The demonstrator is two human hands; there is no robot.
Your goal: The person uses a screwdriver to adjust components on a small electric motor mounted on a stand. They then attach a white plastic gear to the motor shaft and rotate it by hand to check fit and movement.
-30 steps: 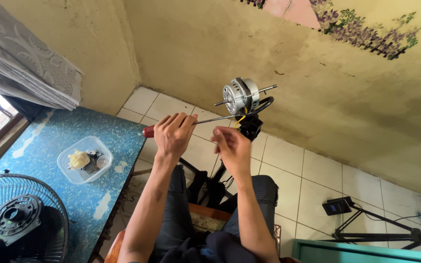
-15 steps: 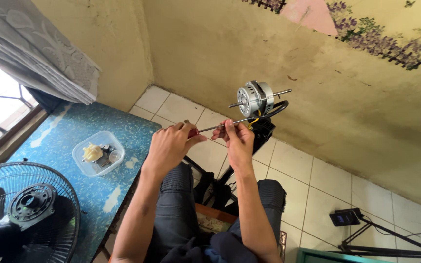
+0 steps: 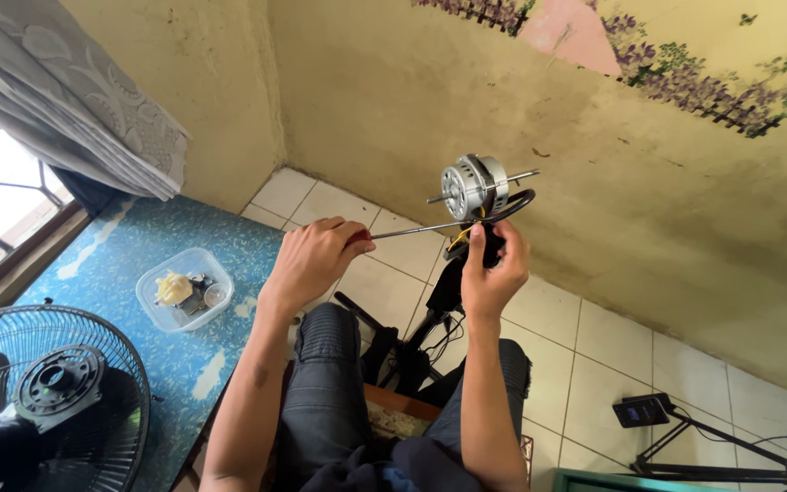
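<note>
Just right of the frame's centre, a small silver fan motor (image 3: pixel 473 189) sits bare on top of a dark stand (image 3: pixel 453 282), its shaft poking out to either side and no housing, blade or guard around it. The left hand (image 3: pixel 313 260) is clenched around the red handle of a screwdriver (image 3: pixel 409 229), whose thin metal shank runs to the right, tip reaching the underside of the motor where yellow wires show. The right hand (image 3: pixel 492 269) is wrapped around the black neck of the stand just under the motor, thumb raised beside the shank, steadying it. As a judgement, the work looks well into the stripping-down stage: the wire fan guard (image 3: pixel 47 401) with its black hub lies apart at the lower left of the frame, and a clear plastic tub (image 3: pixel 184 289) on the blue patterned table (image 3: pixel 120 246), left of centre, holds small loose parts, likely screws and fittings already taken off. What seems left is the motor itself, which is still seated on its mount with the screwdriver at its fixing; whether that screw is loose or tight cannot be told. A black tripod-like stand (image 3: pixel 712 456) rests on the white floor tiles at the lower right, well apart from the hands.
</note>
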